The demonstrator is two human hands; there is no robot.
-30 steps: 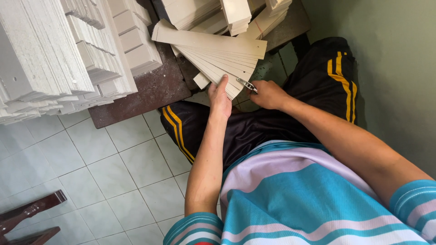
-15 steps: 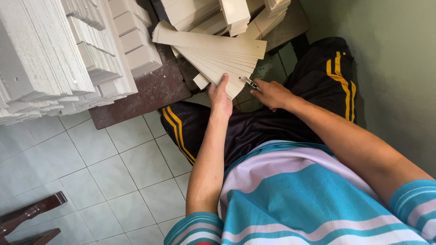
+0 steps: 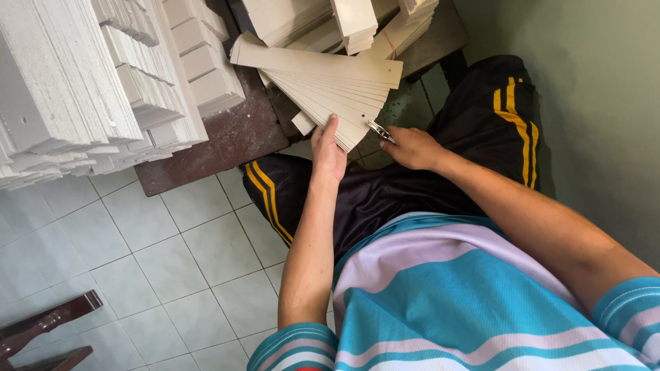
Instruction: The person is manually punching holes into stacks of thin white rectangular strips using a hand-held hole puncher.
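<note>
I sit with black trousers with yellow stripes over my knees. My left hand (image 3: 327, 148) grips the near end of a fanned stack of cream card strips (image 3: 323, 82), thumb on top. My right hand (image 3: 411, 148) holds a small metal tool (image 3: 379, 130) with its tip against the right edge of the strips, where small holes show.
Tall piles of white strips (image 3: 82, 89) fill the left on a dark brown board (image 3: 234, 137). More cream strip bundles (image 3: 330, 20) lie at the top. A green wall (image 3: 591, 103) is at the right, pale floor tiles (image 3: 137, 261) below left, a dark wooden piece (image 3: 48, 326) in the corner.
The fan of strips has spread slightly wider and shifted a little. My right hand with the metal tool stays at the strips' right edge.
</note>
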